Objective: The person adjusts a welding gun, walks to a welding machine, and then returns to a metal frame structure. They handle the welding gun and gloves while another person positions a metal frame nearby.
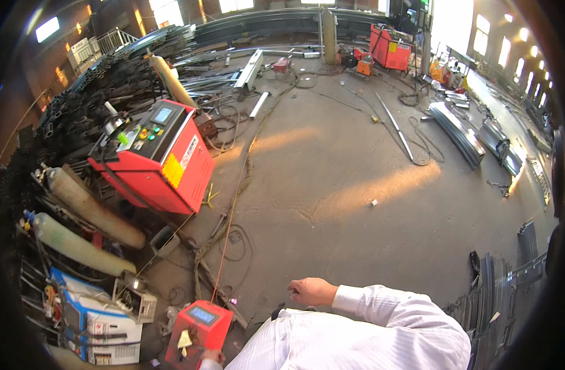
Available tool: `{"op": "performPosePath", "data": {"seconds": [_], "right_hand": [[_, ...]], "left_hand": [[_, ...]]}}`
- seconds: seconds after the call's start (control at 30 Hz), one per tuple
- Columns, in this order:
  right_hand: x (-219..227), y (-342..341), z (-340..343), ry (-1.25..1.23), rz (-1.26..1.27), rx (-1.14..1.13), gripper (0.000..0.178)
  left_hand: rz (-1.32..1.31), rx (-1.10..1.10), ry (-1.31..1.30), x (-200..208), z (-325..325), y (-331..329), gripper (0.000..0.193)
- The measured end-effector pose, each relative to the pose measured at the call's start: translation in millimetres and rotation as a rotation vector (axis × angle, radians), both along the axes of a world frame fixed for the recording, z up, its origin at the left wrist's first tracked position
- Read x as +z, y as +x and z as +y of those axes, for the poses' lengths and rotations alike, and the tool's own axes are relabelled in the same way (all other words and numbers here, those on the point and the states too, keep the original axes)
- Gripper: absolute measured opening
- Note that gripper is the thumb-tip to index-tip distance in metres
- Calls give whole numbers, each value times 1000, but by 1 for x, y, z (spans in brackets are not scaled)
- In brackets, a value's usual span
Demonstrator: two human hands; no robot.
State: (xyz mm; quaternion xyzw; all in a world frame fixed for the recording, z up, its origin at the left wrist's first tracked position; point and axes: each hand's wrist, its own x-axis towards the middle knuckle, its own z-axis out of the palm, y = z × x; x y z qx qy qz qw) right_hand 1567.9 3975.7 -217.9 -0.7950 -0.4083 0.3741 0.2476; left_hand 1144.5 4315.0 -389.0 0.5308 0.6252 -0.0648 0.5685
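My left hand (pixel 213 356) is at the lower right side of a small red box (pixel 216 333) with a blue-lit screen (pixel 202 314) on its top. Its fingers look folded against the box, and their tips are hidden. A pale yellow piece (pixel 184 340) shows on the box's front. In front of my body, my right hand (pixel 312 291) is raised with the fingers loosely curled inward. A small dark spot shows at its fingertips, too small to make out. A thin red cord (pixel 230 228) runs from the box up the floor.
A large red machine (pixel 165 157) with a control panel stands at left. Gas cylinders (pixel 88 206) and a blue-white case (pixel 97 320) lie near it. Cables (pixel 242 179) cross the floor. Metal profiles (pixel 456 132) lie at right; another red machine (pixel 390 49) stands far back.
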Motion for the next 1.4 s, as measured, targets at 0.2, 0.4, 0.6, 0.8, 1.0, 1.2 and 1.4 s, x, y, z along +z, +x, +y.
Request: {"op": "performPosePath", "data": {"seconds": [0.2,0.4,0.6,0.8,1.0,1.2,1.4], "right_hand": [[-119,133,49,-215,-3,-77,40],[-253,241,9,-899,-314,554,39],[-262,304,5,-1052,-269,669,40],[-276,452,126,-894,-132,349,37],[-269,685,255,-827,-471,789,33],[-222,930,377,-113,577,-1040,38],[-228,985,431,119,522,-1023,33]], "left_hand": [[120,-120,-103,-69,94,136,17],[147,-1544,617,-80,238,296,17],[-387,-180,358,11,380,541,17],[-701,2,478,131,471,729,9],[-663,81,667,211,549,841,10],[-660,108,908,271,705,928,17],[-388,81,1349,277,919,1007,23]]}}
